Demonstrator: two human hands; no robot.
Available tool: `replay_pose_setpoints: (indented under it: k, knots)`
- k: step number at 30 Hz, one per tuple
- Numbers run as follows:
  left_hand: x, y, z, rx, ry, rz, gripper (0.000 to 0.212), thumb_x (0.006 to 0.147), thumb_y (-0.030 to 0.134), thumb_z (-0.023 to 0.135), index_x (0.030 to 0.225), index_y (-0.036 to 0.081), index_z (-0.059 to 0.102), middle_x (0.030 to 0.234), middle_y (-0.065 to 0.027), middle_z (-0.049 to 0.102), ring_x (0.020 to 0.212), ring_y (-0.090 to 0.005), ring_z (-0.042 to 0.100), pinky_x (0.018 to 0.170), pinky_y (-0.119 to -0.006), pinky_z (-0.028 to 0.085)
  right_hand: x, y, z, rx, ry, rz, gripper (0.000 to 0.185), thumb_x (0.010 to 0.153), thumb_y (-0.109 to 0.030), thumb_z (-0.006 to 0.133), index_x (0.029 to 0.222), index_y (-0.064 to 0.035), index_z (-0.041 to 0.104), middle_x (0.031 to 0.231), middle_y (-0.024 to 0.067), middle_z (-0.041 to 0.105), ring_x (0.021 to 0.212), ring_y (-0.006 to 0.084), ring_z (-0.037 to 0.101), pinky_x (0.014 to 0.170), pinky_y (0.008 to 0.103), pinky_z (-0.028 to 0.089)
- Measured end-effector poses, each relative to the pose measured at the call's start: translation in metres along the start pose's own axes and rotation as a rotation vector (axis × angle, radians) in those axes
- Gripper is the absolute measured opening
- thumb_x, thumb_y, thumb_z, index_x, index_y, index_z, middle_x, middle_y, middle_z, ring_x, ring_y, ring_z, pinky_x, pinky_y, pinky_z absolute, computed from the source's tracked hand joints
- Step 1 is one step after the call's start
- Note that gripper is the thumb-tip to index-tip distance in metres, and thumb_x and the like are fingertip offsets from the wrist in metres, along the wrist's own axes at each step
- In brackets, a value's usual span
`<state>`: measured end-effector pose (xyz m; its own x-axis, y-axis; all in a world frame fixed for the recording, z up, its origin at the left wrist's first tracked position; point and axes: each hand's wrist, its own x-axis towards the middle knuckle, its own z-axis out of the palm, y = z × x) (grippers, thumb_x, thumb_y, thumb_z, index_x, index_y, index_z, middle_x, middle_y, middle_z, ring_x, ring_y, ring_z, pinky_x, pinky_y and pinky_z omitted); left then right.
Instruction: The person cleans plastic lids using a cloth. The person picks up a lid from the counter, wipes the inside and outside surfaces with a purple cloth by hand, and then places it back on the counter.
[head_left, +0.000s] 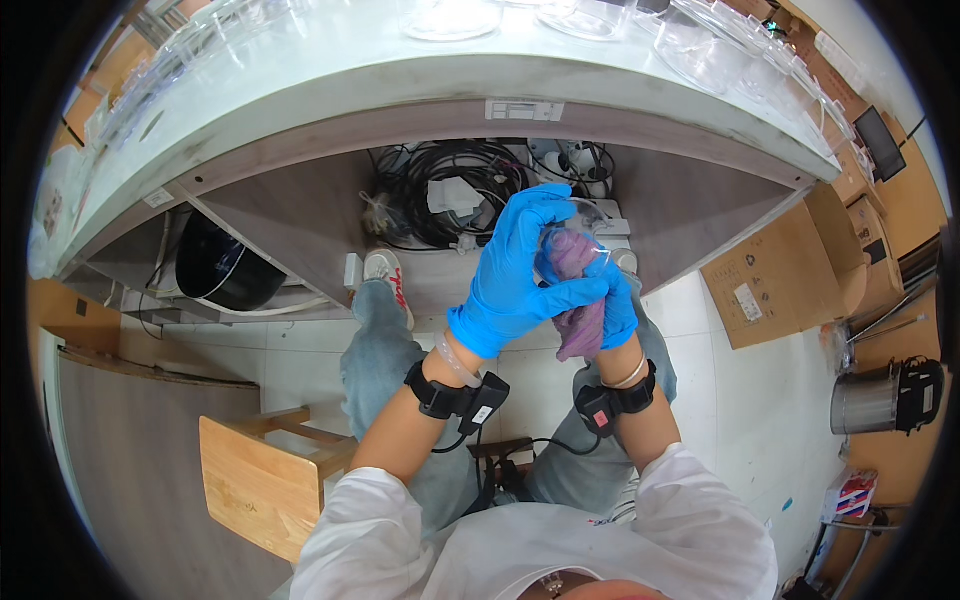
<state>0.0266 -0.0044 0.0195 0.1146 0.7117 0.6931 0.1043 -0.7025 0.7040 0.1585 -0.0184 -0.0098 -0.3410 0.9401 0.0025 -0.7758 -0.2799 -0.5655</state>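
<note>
My left hand (499, 274), in a blue glove, curls its fingers and thumb around a clear, see-through vessel (590, 216). Through its wall shows part of a purple cloth (581, 330), bunched against the vessel. The cloth's loose end hangs down towards my lap. My right hand (619, 307), gloved in blue too, grips the cloth on the vessel's right side. Its fingers are partly hidden behind the cloth and the vessel. Both hands are held together in front of the desk's open knee space. Whether the cloth reaches inside the vessel is hard to tell.
Several clear vessels (450, 19) stand on the white desktop (360, 82) ahead. Below it lie coiled black cables (405, 176). A black bin (217, 262) sits in the left compartment. A wooden stool (259, 484) is at left, a cardboard box (780, 274) at right.
</note>
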Motion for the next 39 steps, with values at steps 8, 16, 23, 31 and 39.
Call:
replay_pose_setpoints:
  k: [8,16,23,31,39]
  knots:
    - [-0.007,-0.007,0.008,-0.215,-0.020,-0.032,0.059,0.065,0.005,0.068,0.119,0.005,0.044,0.121,-0.0099,0.043,0.109,-0.0215,0.045,0.093,-0.032,0.036,0.004,-0.004,-0.023,-0.587,-0.178,-0.235,0.045,0.076,-0.014,0.059,0.119,-0.0077,0.046,0.112,0.0108,0.049,0.098,0.0210,0.050,0.082,0.0293,0.042]
    - [-0.009,-0.001,0.008,-0.374,-0.064,-0.122,0.057,0.067,0.003,0.066,0.120,0.003,0.044,0.121,-0.0093,0.043,0.109,-0.0198,0.045,0.094,-0.032,0.035,0.004,0.008,-0.030,-0.873,-0.078,-0.517,0.036,0.076,-0.011,0.060,0.111,-0.0066,0.052,0.114,0.0093,0.046,0.101,0.0205,0.046,0.085,0.0295,0.038]
    - [-0.006,0.003,0.000,-0.139,-0.191,-0.016,0.062,0.063,0.011,0.073,0.119,0.005,0.048,0.122,-0.0122,0.044,0.111,-0.0243,0.044,0.094,-0.034,0.036,-0.020,0.003,-0.019,-0.157,-0.044,0.051,0.043,0.079,-0.023,0.054,0.119,-0.0089,0.045,0.111,0.0076,0.052,0.102,0.0189,0.051,0.083,0.0314,0.046]
    - [-0.002,0.009,0.006,-0.039,-0.249,0.169,0.071,0.061,0.020,0.076,0.123,0.007,0.044,0.124,-0.0139,0.042,0.112,-0.0300,0.043,0.092,-0.036,0.037,-0.020,0.006,-0.034,0.258,-0.182,0.210,0.052,0.087,-0.052,0.030,0.123,-0.0154,0.037,0.116,0.0088,0.048,0.104,0.0218,0.050,0.088,0.0362,0.042]
    - [-0.009,0.005,0.012,0.069,-0.181,0.250,0.078,0.063,0.026,0.075,0.128,0.007,0.038,0.125,-0.0174,0.040,0.111,-0.0329,0.044,0.091,-0.038,0.039,-0.029,0.002,-0.012,0.084,-0.067,0.098,0.052,0.086,-0.053,0.031,0.121,-0.0155,0.039,0.113,0.0052,0.050,0.102,0.0202,0.050,0.085,0.0354,0.043]
